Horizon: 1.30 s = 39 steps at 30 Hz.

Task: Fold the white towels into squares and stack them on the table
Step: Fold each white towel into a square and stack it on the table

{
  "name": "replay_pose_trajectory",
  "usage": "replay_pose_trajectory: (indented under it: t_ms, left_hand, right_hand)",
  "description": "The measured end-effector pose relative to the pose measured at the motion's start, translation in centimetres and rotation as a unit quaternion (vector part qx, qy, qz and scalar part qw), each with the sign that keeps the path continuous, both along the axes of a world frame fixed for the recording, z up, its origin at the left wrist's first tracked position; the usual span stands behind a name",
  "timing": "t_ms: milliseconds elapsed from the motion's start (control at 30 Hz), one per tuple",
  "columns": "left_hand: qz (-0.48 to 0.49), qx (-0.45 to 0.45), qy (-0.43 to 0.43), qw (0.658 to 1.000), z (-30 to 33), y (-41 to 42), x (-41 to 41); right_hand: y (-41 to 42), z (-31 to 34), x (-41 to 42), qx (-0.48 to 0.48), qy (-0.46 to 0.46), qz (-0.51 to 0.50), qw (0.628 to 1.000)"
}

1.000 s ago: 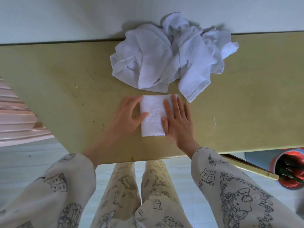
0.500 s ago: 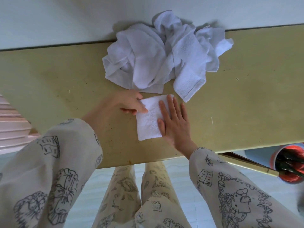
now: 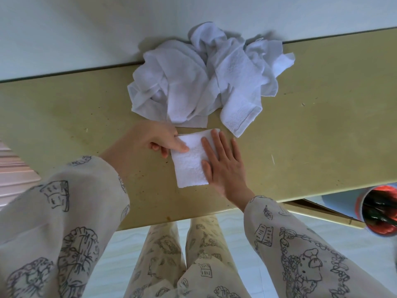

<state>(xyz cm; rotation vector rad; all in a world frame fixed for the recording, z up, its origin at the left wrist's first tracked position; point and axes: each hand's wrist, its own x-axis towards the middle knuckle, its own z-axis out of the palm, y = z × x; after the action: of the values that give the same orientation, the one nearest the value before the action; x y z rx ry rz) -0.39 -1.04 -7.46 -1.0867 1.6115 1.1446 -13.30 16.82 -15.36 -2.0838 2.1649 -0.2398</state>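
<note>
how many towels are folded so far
1: the folded towel lies on the table between the left hand and right hand, in front of the unfolded pile.

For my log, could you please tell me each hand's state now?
Left hand: pinching the small folded white towel.
Right hand: open, flat on it.

Towel pile (image 3: 206,82) blocks the table's (image 3: 64,108) far middle, against the wall (image 3: 86,29); its near edge lies just beyond the folded towel (image 3: 189,162). Bare tabletop left and right of the pile and hands. Bin (image 3: 378,209) sits below the table's right near edge.
</note>
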Motion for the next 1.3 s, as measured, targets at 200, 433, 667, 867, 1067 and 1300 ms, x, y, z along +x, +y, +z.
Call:
replay_pose_trajectory:
  t_ms: [200,433,667,867,1067,1300]
  left_hand:
    - [0.025,-0.172,0.138,0.975,0.5,1.1,1.8]
    - [-0.046,-0.545,0.3,0.781,-2.5,10.0,2.4]
    - [-0.097,-0.493,0.233,0.833,-6.7,12.9,4.3]
    - [-0.092,-0.473,0.204,0.852,-6.1,13.0,3.9]
    - [-0.044,-0.471,0.187,0.861,-4.0,12.9,3.3]
    - [0.001,-0.563,0.144,0.814,-2.8,13.0,2.3]
  right_hand:
    - [0.0,0.1,0.0,0.004,-0.004,-0.001,1.0]
    - [0.0,0.1,0.0,0.018,-0.013,-0.002,1.0]
    - [0.0,0.1,0.0,0.028,-0.017,0.003,0.999]
    - [-0.1,0.7,0.0,0.059,-0.017,0.001,0.998]
    - [-0.4,2.5,-0.2,0.109,-0.085,-0.004,0.99]
    - [-0.2,5.3,0.1,0.003,-0.245,-0.193,0.95]
